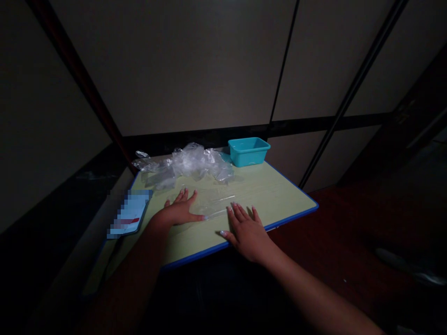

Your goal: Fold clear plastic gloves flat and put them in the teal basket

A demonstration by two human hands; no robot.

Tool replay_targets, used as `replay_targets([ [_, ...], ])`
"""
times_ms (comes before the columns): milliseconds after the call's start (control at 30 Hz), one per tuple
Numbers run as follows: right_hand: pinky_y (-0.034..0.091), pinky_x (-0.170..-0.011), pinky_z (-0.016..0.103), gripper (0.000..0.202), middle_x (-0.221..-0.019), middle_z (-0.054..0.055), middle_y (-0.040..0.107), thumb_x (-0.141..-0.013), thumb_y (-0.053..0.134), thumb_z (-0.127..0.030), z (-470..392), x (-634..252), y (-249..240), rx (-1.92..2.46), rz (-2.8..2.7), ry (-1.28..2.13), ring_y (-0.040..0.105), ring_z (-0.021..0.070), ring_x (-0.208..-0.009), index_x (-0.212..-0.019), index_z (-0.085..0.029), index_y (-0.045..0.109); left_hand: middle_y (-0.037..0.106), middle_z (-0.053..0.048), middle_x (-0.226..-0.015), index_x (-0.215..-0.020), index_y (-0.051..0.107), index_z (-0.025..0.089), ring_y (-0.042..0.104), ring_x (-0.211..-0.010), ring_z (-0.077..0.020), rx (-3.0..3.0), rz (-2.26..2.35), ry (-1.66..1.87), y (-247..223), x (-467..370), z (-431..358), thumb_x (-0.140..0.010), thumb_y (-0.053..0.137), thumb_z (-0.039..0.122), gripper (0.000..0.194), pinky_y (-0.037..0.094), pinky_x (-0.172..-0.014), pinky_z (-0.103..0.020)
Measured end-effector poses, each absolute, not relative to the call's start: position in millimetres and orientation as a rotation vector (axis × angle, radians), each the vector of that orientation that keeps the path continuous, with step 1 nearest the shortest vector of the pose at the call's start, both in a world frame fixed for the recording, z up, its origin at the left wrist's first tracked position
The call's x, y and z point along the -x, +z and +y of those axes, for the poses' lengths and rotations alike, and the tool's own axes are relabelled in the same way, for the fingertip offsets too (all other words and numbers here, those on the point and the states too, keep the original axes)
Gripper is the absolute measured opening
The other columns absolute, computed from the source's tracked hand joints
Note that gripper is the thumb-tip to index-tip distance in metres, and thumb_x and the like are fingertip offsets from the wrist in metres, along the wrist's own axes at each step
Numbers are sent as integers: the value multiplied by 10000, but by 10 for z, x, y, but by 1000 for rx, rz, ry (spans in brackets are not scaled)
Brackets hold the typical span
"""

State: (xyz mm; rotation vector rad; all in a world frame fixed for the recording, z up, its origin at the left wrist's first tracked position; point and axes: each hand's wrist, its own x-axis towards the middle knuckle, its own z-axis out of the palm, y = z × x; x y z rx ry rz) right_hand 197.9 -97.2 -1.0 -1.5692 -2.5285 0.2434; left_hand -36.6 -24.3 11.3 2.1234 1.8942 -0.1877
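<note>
A clear plastic bag (213, 204) lies spread flat on the pale table (279, 195), its creases catching the light. My left hand (179, 210) rests on the bag's left part, fingers spread. On the right, my right hand (246, 230) is stretched out with its fingertips at the bag's near right edge and the thumb apart. Neither hand grips anything. Behind them sits a heap of crumpled clear plastic bags (195, 163).
A turquoise plastic basket (249, 153) stands at the table's back right corner. At the left edge lies a tablet or phone (131, 214) with a lit, blurred screen. Cabinet panels (195, 70) rise directly behind the table, which has a blue rim.
</note>
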Motion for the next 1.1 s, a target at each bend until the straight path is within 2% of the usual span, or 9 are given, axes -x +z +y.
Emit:
replay_targets([
  [133,19,-1086,534,757,-1479,189,199,-886,202,-621,-953,-2004,61,1539,-2591,232,173,290,-1374,-1442,-110,246,-15,-160,-1516,-1465,97,250,-18,-1386,-359,-2141,1909,-155,111,377,-248,-607,562,726,1086,140,-1012,-621],
  [233,43,-1070,563,706,-1472,176,253,-889,240,-607,-801,-2033,194,1479,-2639,165,208,294,-1365,-1437,-164,275,77,-127,-1529,-1454,181,257,49,-1395,-330,-2184,1995,44,135,389,-214,-709,475,701,916,146,-1033,-579],
  [333,136,-1048,558,678,-1446,188,317,-867,390,-554,-458,-2021,344,1439,-2617,-22,304,322,-1312,-1414,-159,328,365,-97,-1446,-1342,426,227,281,-1331,-283,-2183,2152,357,135,453,-113,-815,395,612,653,243,-1038,-444],
  [400,290,-991,468,627,-1337,183,471,-834,488,-508,-144,-1975,409,1374,-2641,-72,413,316,-1218,-1343,-146,440,560,-84,-1256,-1182,563,204,435,-1202,-249,-2150,2249,511,107,535,-24,-830,419,555,517,323,-984,-349],
  [467,382,-888,360,516,-1157,170,595,-806,548,-476,189,-1909,423,1319,-2700,-28,506,283,-1094,-1194,-137,576,621,-78,-1115,-1053,616,200,494,-1107,-236,-2102,2349,594,68,632,56,-826,464,504,409,350,-947,-320],
  [600,395,-722,250,304,-938,103,661,-805,581,-392,691,-1817,316,1211,-2727,143,580,190,-841,-955,-141,662,638,-65,-1027,-965,629,211,513,-1036,-235,-2012,2463,621,4,786,139,-824,505,433,291,361,-919,-331],
  [700,372,-675,232,254,-859,77,655,-767,626,-370,829,-1843,186,1084,-2675,229,559,166,-786,-856,-134,655,625,-76,-1040,-989,626,196,497,-1035,-239,-1969,2499,610,-13,811,143,-821,520,420,299,371,-890,-327],
  [933,328,-580,218,317,-764,40,622,-730,658,-421,840,-1946,43,1067,-2577,398,509,133,-667,-861,-134,625,537,-70,-1133,-1024,622,258,410,-1111,-266,-2102,2487,585,-29,710,158,-812,545,437,289,338,-902,-368],
  [1100,322,-580,226,340,-803,57,637,-729,650,-440,862,-1922,35,1138,-2554,409,523,148,-693,-888,-140,636,511,-62,-1180,-976,619,258,372,-1159,-265,-2141,2468,539,-56,702,177,-811,553,405,231,311,-931,-377],
])
